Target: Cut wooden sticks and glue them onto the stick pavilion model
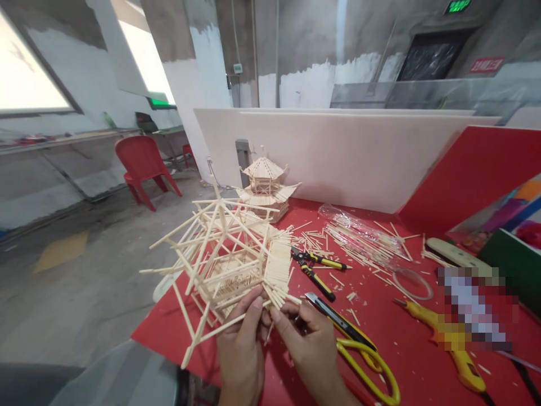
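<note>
A half-built pagoda model (228,254) of thin wooden sticks stands tilted over the red table's (406,349) near left corner. My left hand (240,344) grips its lower edge, fingers closed on a stick at the frame. My right hand (310,338) pinches the ends of the roof sticks beside it, fingertips pressed together. A finished small wooden pagoda (265,189) stands behind, near the white board.
Black-and-yellow pliers (315,268), a utility knife (332,313), yellow scissors (372,366), a yellow glue gun (448,344), a tape ring (412,282) and a plastic bag of sticks (359,234) lie on the table among loose sticks. A red chair (143,166) stands on the floor at left.
</note>
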A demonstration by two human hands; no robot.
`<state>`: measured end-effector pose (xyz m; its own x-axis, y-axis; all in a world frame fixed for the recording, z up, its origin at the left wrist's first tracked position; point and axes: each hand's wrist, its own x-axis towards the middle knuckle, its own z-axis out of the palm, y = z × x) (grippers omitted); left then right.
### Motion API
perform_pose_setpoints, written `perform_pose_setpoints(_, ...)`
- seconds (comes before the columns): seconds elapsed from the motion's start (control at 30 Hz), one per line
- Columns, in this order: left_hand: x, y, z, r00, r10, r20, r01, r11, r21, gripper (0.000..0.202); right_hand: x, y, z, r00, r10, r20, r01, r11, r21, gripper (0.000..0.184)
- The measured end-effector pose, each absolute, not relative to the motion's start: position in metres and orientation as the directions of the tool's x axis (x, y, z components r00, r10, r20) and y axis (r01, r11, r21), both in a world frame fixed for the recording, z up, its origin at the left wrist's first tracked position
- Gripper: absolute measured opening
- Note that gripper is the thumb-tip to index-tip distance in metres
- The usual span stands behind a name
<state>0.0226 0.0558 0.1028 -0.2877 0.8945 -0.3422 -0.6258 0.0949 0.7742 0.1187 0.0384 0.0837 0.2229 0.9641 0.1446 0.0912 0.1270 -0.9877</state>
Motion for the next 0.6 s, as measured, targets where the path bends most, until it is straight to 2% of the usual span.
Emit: perform_pose_setpoints(0.6, 0.0201, 0.0502, 0.0994, -0.281, 0.912, -0.298, -0.591, 0.08, 0.803, 0.038, 0.1192, 0.0364, 0.0892, 0.224, 0.955, 0.195, 0.168, 0.16, -0.973, 0.023)
